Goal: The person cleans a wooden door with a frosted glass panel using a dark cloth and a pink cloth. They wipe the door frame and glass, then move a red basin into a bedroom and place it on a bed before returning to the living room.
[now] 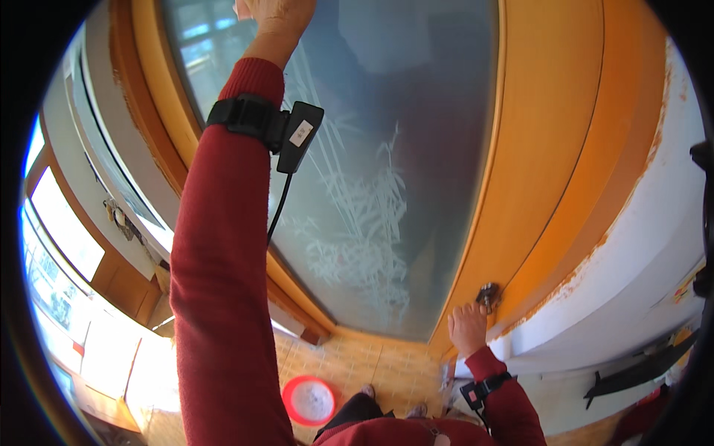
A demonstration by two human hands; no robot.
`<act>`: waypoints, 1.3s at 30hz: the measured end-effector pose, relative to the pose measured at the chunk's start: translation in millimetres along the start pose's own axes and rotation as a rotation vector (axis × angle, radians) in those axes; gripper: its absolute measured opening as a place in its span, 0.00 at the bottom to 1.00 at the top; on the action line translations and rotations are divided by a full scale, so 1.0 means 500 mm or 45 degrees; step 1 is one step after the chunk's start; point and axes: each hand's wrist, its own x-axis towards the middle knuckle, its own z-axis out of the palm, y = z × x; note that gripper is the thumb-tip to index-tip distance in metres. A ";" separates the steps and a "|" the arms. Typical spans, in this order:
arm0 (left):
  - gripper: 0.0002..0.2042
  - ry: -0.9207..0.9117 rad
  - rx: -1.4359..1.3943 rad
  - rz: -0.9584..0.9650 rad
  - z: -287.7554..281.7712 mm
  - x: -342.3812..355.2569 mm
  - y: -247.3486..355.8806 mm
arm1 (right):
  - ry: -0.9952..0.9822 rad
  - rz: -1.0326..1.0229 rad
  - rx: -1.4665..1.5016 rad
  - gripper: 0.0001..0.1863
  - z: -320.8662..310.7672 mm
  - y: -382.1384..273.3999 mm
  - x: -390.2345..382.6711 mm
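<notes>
L arm up, nearly straight, running from 7 o'c to 11 o'c; L hand is at 11, over the upper part of the glass panel, wrist bent a bit. Fingers cut off by top edge, so can't tell if it's gripping or loose; smth pale pink shows by it, unclear what.

R arm low & bent, forearm coming up from 5 o'c. R hand btwn 4 & 5, back of hand up, fingers curled at the metal knob, which sits at 4; looks touching, can't tell if fully closed round it.

Door = orange-brown wood frame w/ frosted glass, bamboo pattern, filling the ctr up to 12. Both sleeves maroon, each w/ a black wrist strap & box; L box has a cable. Red-rimmed basin on tiled floor btwn 6 & 7. White wall at 3, bright window at 9.
</notes>
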 end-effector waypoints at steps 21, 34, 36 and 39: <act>0.22 -0.275 -0.241 -0.267 -0.103 -0.562 0.350 | 0.009 0.055 -0.122 0.10 0.016 -0.016 0.012; 0.22 -1.165 -0.895 0.207 -0.273 -1.058 0.557 | 0.000 0.036 -0.133 0.10 0.013 -0.011 0.011; 0.19 -1.389 -0.936 0.050 -0.318 -1.085 0.551 | -0.029 0.018 -0.149 0.10 0.005 -0.011 0.014; 0.15 -1.144 -1.639 -1.535 -0.396 -1.070 0.555 | 0.043 0.070 -0.015 0.15 -0.021 -0.028 0.019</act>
